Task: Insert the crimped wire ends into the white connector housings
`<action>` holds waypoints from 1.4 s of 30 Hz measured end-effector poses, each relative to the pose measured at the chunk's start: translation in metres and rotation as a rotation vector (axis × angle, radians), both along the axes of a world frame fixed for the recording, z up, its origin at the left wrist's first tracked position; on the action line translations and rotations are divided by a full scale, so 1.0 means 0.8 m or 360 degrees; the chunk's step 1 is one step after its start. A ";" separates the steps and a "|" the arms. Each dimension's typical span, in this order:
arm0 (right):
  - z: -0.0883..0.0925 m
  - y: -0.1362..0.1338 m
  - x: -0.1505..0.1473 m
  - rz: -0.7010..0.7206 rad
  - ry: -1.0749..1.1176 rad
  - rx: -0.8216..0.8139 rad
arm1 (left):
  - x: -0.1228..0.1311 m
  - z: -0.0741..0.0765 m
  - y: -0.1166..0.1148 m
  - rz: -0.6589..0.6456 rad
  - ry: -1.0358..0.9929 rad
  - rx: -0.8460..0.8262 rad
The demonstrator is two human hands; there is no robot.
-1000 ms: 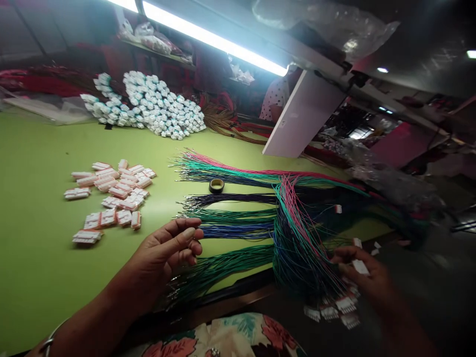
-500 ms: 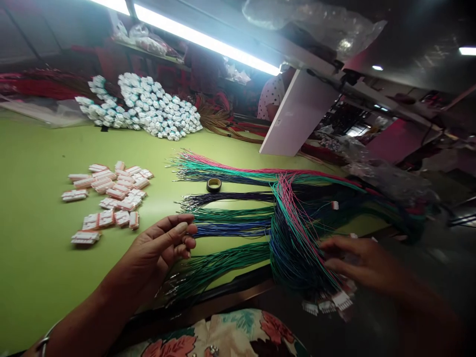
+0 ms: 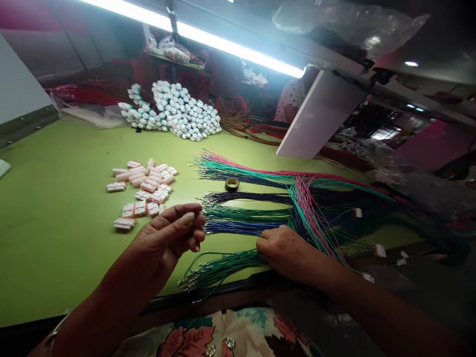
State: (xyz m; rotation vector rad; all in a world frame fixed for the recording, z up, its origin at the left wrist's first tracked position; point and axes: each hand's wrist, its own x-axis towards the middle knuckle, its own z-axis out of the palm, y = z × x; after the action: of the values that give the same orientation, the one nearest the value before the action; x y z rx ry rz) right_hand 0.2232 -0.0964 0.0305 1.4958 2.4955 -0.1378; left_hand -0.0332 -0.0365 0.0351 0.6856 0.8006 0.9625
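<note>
L hand (image 3: pixel 167 233) raised, R hand (image 3: pixel 290 250) now on green wires (image 3: pixel 226 270), hands apart

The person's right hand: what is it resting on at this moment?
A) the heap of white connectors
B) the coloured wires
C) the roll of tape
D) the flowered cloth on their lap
B: the right hand lies directly on the coloured wires, at the green strands.
</note>
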 end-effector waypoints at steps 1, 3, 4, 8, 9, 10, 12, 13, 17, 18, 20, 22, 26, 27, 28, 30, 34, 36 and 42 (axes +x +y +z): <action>-0.003 0.000 0.003 0.0037 0.0021 -0.0001 | -0.005 0.000 -0.001 0.0004 -0.0002 0.0014; -0.004 0.000 0.010 0.0047 0.0109 -0.0001 | -0.016 -0.001 -0.001 0.0014 -0.0002 0.0052; -0.003 -0.001 0.013 0.0027 0.0175 0.0000 | -0.022 -0.003 0.000 0.0029 0.0004 0.0069; 0.002 -0.005 0.026 -0.0061 0.0501 0.0002 | -0.048 -0.011 0.004 0.0143 0.0077 0.0122; 0.003 -0.006 0.028 -0.0078 0.0581 -0.0007 | -0.055 -0.013 0.005 0.0187 0.0119 0.0125; 0.004 -0.008 0.029 -0.0102 0.0665 -0.0030 | -0.062 -0.015 0.007 0.0233 0.0166 0.0125; 0.005 -0.012 0.026 -0.0180 0.0849 -0.0133 | -0.076 -0.018 0.010 0.0343 0.0280 0.0119; 0.005 -0.014 0.022 -0.0224 0.0937 -0.0216 | -0.082 -0.019 0.011 0.0392 0.0334 0.0114; 0.006 -0.018 -0.003 -0.0283 0.1111 -0.0462 | -0.099 -0.025 0.016 0.0520 0.0480 0.0107; 0.006 -0.019 -0.009 -0.0296 0.1133 -0.0460 | -0.103 -0.026 0.017 0.0537 0.0508 0.0111; 0.009 -0.019 -0.016 -0.0389 0.1226 -0.0420 | -0.109 -0.029 0.018 0.0558 0.0585 0.0156; 0.011 -0.021 -0.016 -0.0516 0.1338 -0.0427 | -0.114 -0.031 0.019 0.0551 0.0757 0.0281; 0.011 -0.026 -0.011 -0.0472 0.1229 -0.0568 | -0.122 -0.029 0.025 0.0323 0.1531 0.0714; 0.010 -0.028 -0.011 -0.0447 0.1175 -0.0557 | -0.123 -0.027 0.028 0.0223 0.1749 0.0840; 0.009 -0.029 -0.012 -0.0438 0.1142 -0.0520 | -0.122 -0.026 0.031 0.0120 0.1943 0.0967; 0.009 -0.031 -0.015 -0.0435 0.1129 -0.0454 | -0.118 -0.023 0.039 -0.0053 0.2218 0.1219; 0.018 -0.035 -0.026 -0.0341 0.1098 -0.0506 | -0.105 -0.023 0.061 -0.0219 0.2194 0.1574; 0.024 -0.036 -0.033 -0.0272 0.1143 -0.0486 | -0.100 -0.024 0.072 -0.0226 0.1937 0.1587; 0.024 -0.028 -0.057 -0.0259 0.1445 -0.0386 | -0.090 -0.013 0.072 -0.0148 0.1634 0.1517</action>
State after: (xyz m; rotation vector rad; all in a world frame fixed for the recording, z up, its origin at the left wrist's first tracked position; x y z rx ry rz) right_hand 0.1779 -0.1190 0.0497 1.7788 2.7829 -1.3649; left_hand -0.1051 0.0207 0.0247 2.1279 1.1510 0.8485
